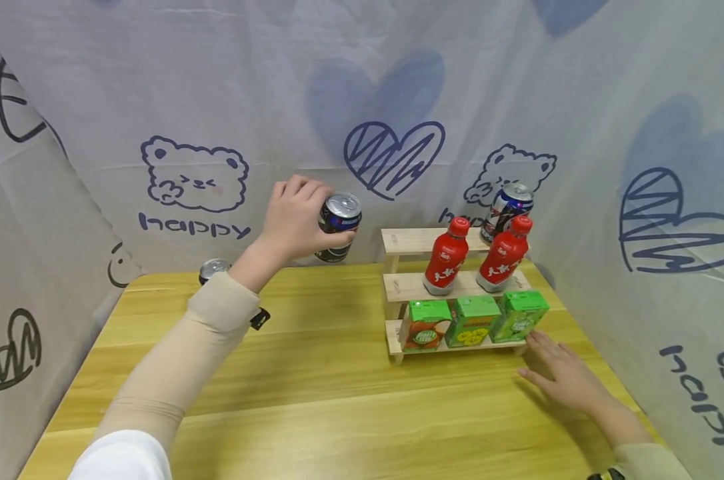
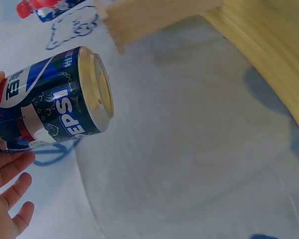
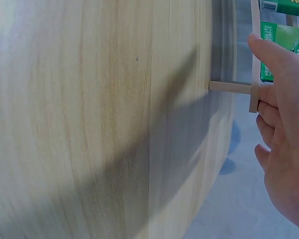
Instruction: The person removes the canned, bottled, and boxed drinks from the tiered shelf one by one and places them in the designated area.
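My left hand [image 1: 291,220] grips a dark blue Pepsi can [image 1: 343,217] in the air, left of a small three-tier wooden rack [image 1: 405,287]. In the left wrist view the can's printed side [image 2: 60,99] and bare metal end face the camera. Low at the rack's front right corner, my right hand [image 1: 559,372] has its fingers extended; in the right wrist view they reach around the corner and appear to touch it. Another can [image 1: 509,212] stands on the top tier, two red bottles [image 1: 446,261] on the middle one, and three green drink cartons [image 1: 473,323] on the bottom.
Behind my left forearm a further can [image 1: 214,268] stands near the table's back left edge, partly hidden. The wooden table [image 1: 314,427] is bordered at the back and sides by a pale cloth [image 1: 290,80] with bear and heart drawings.
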Available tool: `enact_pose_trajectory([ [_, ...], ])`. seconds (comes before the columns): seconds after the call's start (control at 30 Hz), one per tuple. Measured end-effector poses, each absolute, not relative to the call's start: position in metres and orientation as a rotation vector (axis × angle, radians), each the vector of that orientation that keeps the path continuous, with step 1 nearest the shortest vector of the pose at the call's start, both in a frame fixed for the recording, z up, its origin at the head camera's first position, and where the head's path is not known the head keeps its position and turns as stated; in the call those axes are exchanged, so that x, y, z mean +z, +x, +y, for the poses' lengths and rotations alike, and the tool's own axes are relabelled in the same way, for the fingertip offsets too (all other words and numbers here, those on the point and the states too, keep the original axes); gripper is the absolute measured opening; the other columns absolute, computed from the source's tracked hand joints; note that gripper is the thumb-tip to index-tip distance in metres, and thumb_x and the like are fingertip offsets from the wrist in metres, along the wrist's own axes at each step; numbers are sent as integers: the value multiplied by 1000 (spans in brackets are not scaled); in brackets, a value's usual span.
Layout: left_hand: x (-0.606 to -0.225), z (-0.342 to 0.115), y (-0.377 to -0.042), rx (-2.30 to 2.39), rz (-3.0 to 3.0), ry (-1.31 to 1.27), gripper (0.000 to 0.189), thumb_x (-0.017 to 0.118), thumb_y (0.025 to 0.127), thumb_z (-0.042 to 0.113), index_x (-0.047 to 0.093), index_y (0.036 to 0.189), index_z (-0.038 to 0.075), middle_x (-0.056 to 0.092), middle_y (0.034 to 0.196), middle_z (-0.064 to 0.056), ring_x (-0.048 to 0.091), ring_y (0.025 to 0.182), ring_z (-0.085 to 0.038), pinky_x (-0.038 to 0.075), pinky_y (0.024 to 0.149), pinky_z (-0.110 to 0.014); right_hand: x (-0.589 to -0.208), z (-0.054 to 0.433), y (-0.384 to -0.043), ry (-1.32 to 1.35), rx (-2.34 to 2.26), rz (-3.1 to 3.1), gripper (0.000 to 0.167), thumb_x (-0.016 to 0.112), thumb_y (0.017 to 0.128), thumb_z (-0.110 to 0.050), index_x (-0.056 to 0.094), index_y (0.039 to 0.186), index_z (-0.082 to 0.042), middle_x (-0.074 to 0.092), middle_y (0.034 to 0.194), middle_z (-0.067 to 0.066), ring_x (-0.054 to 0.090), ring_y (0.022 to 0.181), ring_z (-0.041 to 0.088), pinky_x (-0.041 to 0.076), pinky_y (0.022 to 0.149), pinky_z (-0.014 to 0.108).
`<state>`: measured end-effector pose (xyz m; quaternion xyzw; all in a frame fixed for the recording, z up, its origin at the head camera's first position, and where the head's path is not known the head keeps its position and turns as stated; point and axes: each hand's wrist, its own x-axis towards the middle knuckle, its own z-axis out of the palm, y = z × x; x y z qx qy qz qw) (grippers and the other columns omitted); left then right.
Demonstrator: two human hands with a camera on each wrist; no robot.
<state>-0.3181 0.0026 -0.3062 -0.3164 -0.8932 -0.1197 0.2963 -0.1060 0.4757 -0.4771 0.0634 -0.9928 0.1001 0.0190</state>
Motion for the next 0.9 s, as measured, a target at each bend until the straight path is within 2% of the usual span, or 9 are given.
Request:
enact_pose_trajectory([
  [0.43,-341,-45,-323,-258,-2479,-779,81,71,71,67,61,123,7,63,122,-11,48,111,-30,36,91,-49,-479,476,-105,191,311,-3077,76,57,94,-46,37,145,7,30,153,31,30,139,49,13,119,54],
  [0.67,-357,-63,-325,-236,-2491,-766,81,71,70,67,61,120,5,62,120,-14,49,109,-32,36,92,-51,-479,476,-105,196,322,-3066,76,58,94,-46,37,145,6,30,153,30,31,140,49,8,122,49],
  [0.9,-370,-74,-327,-213,-2518,-764,80,75,68,64,62,119,3,64,117,-14,50,106,-32,36,88,-49,-478,475,-106,203,319,-3070,78,58,94,-48,37,145,6,30,153,30,31,140,49,16,118,56],
])
